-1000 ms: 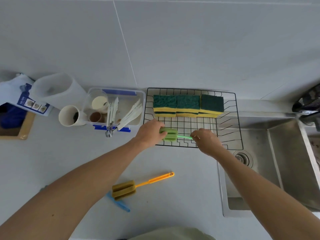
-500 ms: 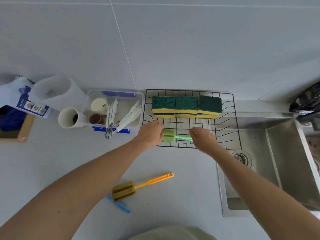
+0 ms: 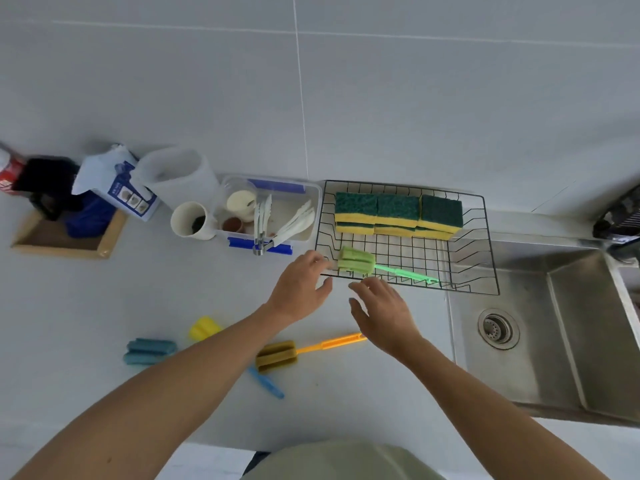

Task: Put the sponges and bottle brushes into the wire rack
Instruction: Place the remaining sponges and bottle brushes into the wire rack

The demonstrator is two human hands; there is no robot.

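Note:
The black wire rack (image 3: 483,244) stands against the wall beside the sink. Several green-and-yellow sponges (image 3: 398,214) are stacked along its back. A green bottle brush (image 3: 358,262) lies along the rack's front edge, handle pointing right. My left hand (image 3: 299,289) is open just left of the brush head, fingertips near it. My right hand (image 3: 382,311) is open in front of the rack, holding nothing. On the counter lie an orange-handled brush (image 3: 277,355), a blue brush (image 3: 149,351) and a yellow brush head (image 3: 204,328), partly hidden by my left arm.
A clear plastic box (image 3: 270,213) with tongs and cups sits left of the rack, with a white cup (image 3: 190,221) and a jug (image 3: 180,176) beside it. A steel sink (image 3: 540,327) lies at the right. A wooden tray (image 3: 62,237) is far left.
Both hands have let go of the green brush, which now lies in the rack, and have drawn back toward me. The camera has tilted, so more of the counter shows.

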